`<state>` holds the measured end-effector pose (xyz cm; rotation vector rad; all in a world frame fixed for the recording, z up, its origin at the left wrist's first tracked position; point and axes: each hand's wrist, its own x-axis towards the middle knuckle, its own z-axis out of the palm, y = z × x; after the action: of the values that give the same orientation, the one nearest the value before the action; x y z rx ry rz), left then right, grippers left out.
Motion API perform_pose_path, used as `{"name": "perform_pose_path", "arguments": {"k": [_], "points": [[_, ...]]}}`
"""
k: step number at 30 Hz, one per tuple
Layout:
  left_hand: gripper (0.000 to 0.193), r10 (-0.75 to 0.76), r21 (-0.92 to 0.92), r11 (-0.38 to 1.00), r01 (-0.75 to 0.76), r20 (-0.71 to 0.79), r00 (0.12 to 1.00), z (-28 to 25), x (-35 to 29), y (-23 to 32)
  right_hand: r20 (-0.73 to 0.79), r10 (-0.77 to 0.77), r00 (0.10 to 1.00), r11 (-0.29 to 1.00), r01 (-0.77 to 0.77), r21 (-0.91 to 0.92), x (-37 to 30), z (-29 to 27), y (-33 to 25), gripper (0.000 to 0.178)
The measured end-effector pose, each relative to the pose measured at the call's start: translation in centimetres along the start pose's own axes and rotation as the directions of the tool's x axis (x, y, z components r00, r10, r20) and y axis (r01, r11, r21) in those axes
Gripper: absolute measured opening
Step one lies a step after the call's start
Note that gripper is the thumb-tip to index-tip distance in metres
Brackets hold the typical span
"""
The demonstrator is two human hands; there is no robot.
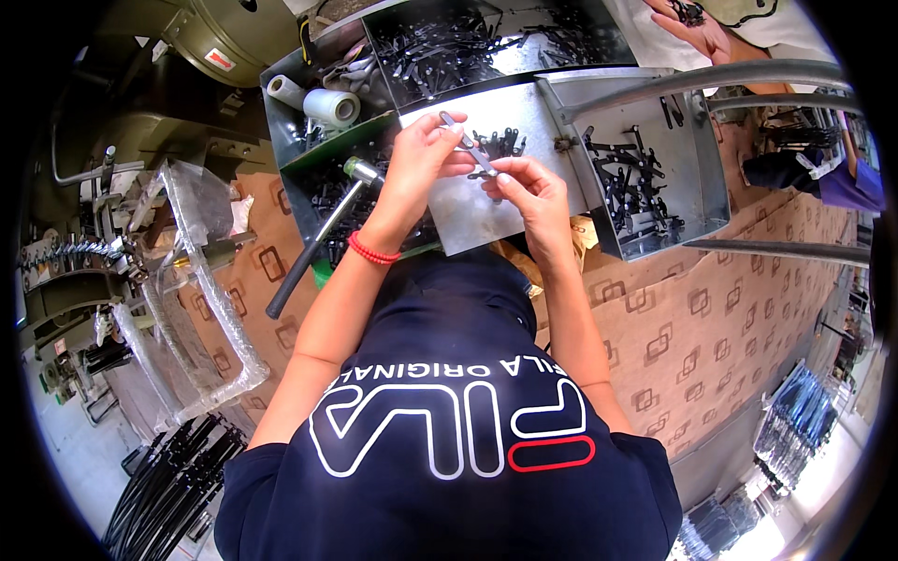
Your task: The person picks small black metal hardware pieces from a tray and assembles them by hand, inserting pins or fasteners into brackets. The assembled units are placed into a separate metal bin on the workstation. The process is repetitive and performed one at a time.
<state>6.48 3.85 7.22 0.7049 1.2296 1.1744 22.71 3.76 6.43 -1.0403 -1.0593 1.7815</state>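
Navy shirt [449,439] fills lower frame. Both hands raised over grey metal tray [486,210]. Left hand [416,164], red bead bracelet [372,251] at wrist, pinches one end of thin metal strip [466,145]. Right hand [528,187] grips other end between fingertips. Small black metal parts [496,143] lie just behind strip. Hammer [323,234] rests left of tray.

One hammer [318,238] lies by the trays, and two tape rolls [313,101] sit in the left compartment. One red bracelet [372,251] circles a wrist, while the small black metal pieces [622,187] are too many to count.
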Motion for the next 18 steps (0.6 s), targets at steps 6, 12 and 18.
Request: {"name": "perform_pose_path", "arguments": {"k": [6, 12, 18], "points": [[0.032, -0.036, -0.067, 0.997, 0.039, 0.037, 0.999, -0.1, -0.2, -0.2, 0.025, 0.003, 1.0, 0.999, -0.004, 0.046, -0.1, 0.3, -0.2, 0.014], [0.027, -0.059, -0.137, 0.988, 0.069, 0.075, 0.995, -0.4, 0.2, -0.3, 0.057, 0.087, 0.995, 0.95, -0.1, 0.297, 0.5, 1.3, 0.2, 0.013], [0.024, -0.062, -0.205, 0.976, 0.073, 0.061, 0.996, -0.8, 0.1, -0.7, 0.044, 0.152, 0.987, 0.927, -0.158, 0.339, 0.7, 1.7, 0.5, 0.017]]}}
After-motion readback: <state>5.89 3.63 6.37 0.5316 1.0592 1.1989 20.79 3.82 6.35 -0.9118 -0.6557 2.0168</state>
